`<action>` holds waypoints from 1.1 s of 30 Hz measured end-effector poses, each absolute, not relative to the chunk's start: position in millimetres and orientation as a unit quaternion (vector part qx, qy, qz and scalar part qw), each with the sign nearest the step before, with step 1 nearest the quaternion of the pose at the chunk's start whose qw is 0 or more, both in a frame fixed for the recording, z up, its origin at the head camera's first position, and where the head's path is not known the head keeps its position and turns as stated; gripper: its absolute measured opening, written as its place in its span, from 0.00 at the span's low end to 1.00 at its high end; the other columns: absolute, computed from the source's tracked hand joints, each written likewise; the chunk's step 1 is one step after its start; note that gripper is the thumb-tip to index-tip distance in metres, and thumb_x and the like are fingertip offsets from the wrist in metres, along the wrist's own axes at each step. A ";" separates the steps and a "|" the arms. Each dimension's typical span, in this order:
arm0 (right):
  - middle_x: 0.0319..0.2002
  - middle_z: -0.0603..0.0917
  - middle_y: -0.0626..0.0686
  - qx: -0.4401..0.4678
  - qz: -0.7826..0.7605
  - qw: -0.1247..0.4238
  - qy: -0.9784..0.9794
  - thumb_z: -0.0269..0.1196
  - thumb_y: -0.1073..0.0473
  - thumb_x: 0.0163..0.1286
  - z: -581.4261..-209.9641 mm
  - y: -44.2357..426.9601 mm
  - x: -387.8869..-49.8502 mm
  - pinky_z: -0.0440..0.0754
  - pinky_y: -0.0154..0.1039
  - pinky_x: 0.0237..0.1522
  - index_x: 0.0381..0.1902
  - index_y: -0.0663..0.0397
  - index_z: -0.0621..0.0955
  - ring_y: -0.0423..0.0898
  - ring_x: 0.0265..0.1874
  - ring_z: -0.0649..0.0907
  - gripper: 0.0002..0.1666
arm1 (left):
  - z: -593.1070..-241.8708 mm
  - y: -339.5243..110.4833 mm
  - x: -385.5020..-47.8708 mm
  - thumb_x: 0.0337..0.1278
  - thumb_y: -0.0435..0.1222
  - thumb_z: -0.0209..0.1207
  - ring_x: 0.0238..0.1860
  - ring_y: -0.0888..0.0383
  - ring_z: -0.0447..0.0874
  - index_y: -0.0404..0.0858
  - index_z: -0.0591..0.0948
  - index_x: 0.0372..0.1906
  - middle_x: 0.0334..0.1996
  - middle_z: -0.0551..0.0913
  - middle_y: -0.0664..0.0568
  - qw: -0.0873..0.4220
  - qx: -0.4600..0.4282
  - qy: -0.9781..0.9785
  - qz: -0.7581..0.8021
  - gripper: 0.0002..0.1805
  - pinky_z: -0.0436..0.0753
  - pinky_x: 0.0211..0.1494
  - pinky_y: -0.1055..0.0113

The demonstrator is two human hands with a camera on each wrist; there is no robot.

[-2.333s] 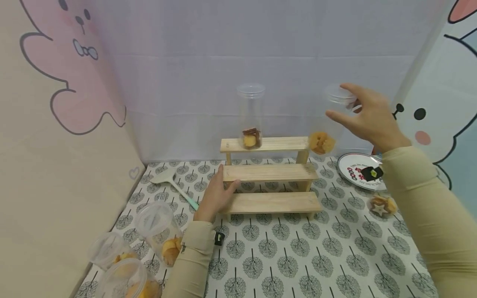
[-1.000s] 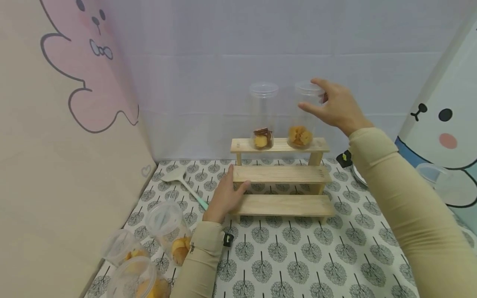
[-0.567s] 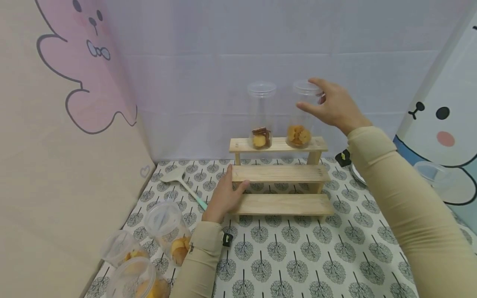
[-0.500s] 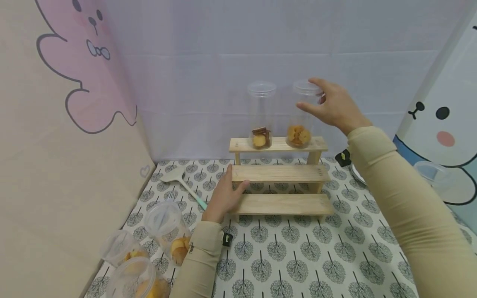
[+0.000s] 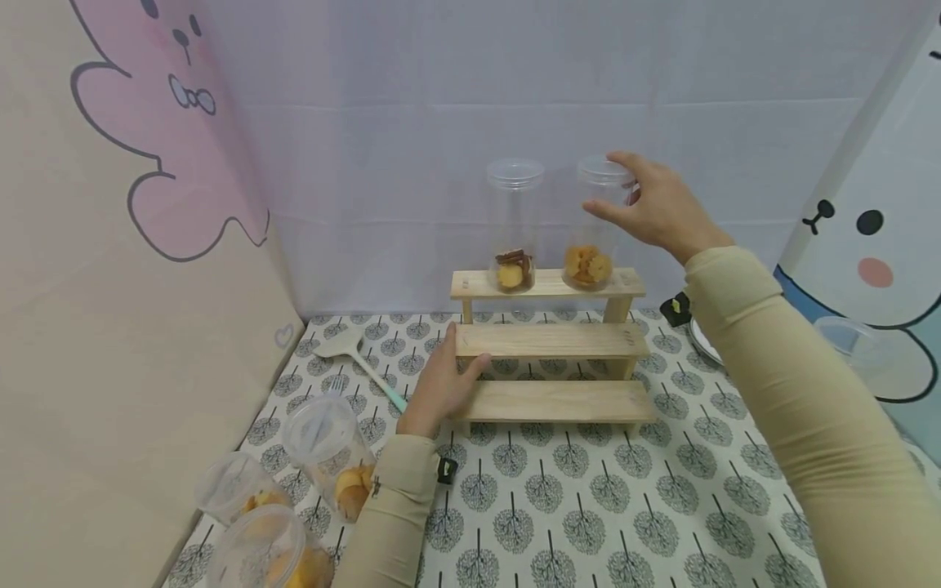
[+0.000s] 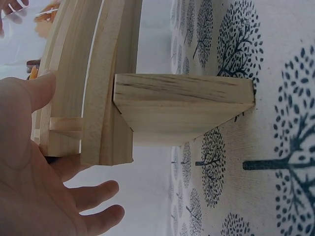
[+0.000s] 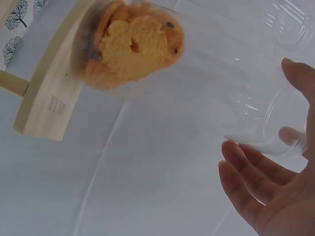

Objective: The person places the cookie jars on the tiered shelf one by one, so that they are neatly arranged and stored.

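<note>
A three-tier wooden rack stands on the patterned cloth. My left hand grips its left end, with the thumb over a board and the other fingers beyond the edge. On the top tier, a clear lidded jar with orange biscuits stands upright at the right. My right hand holds this jar near its lid, thumb in front and fingers behind. The same biscuits show through the jar in the right wrist view. To its left stands a similar jar with brown and yellow pieces, untouched.
Three clear containers with pastries, one of them here, lean at the lower left. A pale spatula with a green handle and a fork lie behind them. At the right are a partly hidden plate and another clear container.
From the oldest frame, my right hand has brought the biscuit jar left onto the top tier; it has stayed there since. My left hand keeps its place on the rack. The head view has shifted slightly.
</note>
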State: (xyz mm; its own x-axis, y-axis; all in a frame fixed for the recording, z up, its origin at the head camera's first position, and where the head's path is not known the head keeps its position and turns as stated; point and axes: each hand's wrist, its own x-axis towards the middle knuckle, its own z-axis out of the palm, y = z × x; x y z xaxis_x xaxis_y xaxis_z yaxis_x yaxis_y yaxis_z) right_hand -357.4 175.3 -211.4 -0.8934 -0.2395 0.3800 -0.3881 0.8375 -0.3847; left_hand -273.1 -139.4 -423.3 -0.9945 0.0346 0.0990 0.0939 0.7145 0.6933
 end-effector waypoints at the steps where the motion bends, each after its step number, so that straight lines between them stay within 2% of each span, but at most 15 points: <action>1: 0.61 0.74 0.66 0.165 0.232 0.157 -0.946 0.59 0.28 0.66 -211.2 175.8 -356.9 0.76 0.61 0.53 0.80 0.43 0.55 0.60 0.51 0.77 0.53 | -423.1 -139.1 -273.0 0.62 0.68 0.49 0.76 0.40 0.54 0.47 0.40 0.81 0.78 0.52 0.41 0.039 -0.036 -0.925 -0.376 0.53 0.57 0.77 0.44; 5: 0.63 0.71 0.68 0.158 0.233 0.140 -0.949 0.59 0.28 0.66 -210.0 179.0 -353.3 0.77 0.63 0.52 0.81 0.41 0.46 0.63 0.54 0.77 0.57 | -422.5 -137.9 -272.8 0.63 0.68 0.49 0.76 0.40 0.54 0.47 0.40 0.81 0.78 0.52 0.40 0.035 -0.040 -0.925 -0.377 0.53 0.57 0.77 0.44; 9: 0.69 0.65 0.68 0.141 0.253 0.112 -0.950 0.61 0.26 0.62 -207.2 186.4 -344.9 0.76 0.66 0.54 0.80 0.35 0.33 0.65 0.60 0.74 0.66 | -421.8 -136.9 -273.2 0.63 0.67 0.49 0.76 0.40 0.54 0.48 0.40 0.81 0.78 0.52 0.41 0.032 -0.042 -0.925 -0.377 0.53 0.57 0.77 0.45; 12: 0.73 0.60 0.67 0.131 0.260 0.102 -0.951 0.62 0.26 0.61 -206.2 198.2 -333.9 0.73 0.69 0.57 0.78 0.31 0.28 0.67 0.64 0.71 0.68 | -421.1 -136.0 -274.2 0.63 0.67 0.48 0.77 0.41 0.53 0.47 0.40 0.81 0.78 0.52 0.41 0.031 -0.045 -0.925 -0.376 0.53 0.56 0.77 0.46; 16: 0.73 0.59 0.69 0.128 0.235 0.111 -0.957 0.63 0.30 0.64 -210.8 225.0 -314.5 0.70 0.73 0.56 0.79 0.31 0.31 0.70 0.64 0.69 0.65 | -420.2 -135.9 -275.1 0.62 0.68 0.47 0.76 0.40 0.54 0.47 0.39 0.81 0.78 0.52 0.40 0.027 -0.049 -0.926 -0.374 0.53 0.56 0.77 0.45; 20: 0.70 0.60 0.73 0.126 0.186 0.119 -0.967 0.63 0.35 0.67 -217.4 261.5 -293.2 0.69 0.76 0.52 0.81 0.37 0.37 0.72 0.62 0.68 0.61 | -419.9 -137.6 -276.2 0.62 0.69 0.47 0.76 0.40 0.54 0.48 0.39 0.81 0.79 0.51 0.40 0.027 -0.049 -0.926 -0.374 0.54 0.56 0.77 0.44; 26: 0.64 0.62 0.78 0.086 0.114 0.132 -0.981 0.61 0.35 0.68 -231.3 307.9 -265.9 0.69 0.76 0.47 0.81 0.45 0.41 0.74 0.56 0.69 0.59 | -420.1 -145.5 -276.2 0.61 0.69 0.48 0.77 0.41 0.52 0.48 0.38 0.81 0.79 0.50 0.42 0.030 -0.044 -0.923 -0.380 0.55 0.55 0.77 0.44; 28: 0.61 0.63 0.79 0.072 0.097 0.140 -0.983 0.61 0.35 0.68 -239.5 319.3 -259.0 0.69 0.76 0.47 0.81 0.48 0.42 0.74 0.54 0.69 0.59 | -420.6 -148.5 -275.7 0.61 0.70 0.48 0.77 0.41 0.52 0.49 0.38 0.81 0.79 0.49 0.43 0.027 -0.041 -0.922 -0.384 0.55 0.55 0.77 0.44; 33: 0.62 0.61 0.83 0.049 0.076 0.156 -0.984 0.64 0.36 0.67 -262.1 341.7 -247.0 0.65 0.79 0.51 0.81 0.53 0.45 0.78 0.56 0.65 0.60 | -422.1 -154.9 -275.4 0.61 0.69 0.49 0.77 0.42 0.51 0.51 0.37 0.81 0.80 0.49 0.44 0.019 -0.029 -0.917 -0.397 0.54 0.54 0.77 0.44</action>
State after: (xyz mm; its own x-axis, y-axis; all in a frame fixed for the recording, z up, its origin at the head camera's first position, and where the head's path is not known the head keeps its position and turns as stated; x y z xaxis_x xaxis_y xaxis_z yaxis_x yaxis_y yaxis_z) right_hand -247.0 341.7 -262.1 -0.9467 -0.0733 0.3137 -0.1207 0.9835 -0.1345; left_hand -275.4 -154.9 -422.1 -0.9977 0.0377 0.0569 0.0673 0.6824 0.7279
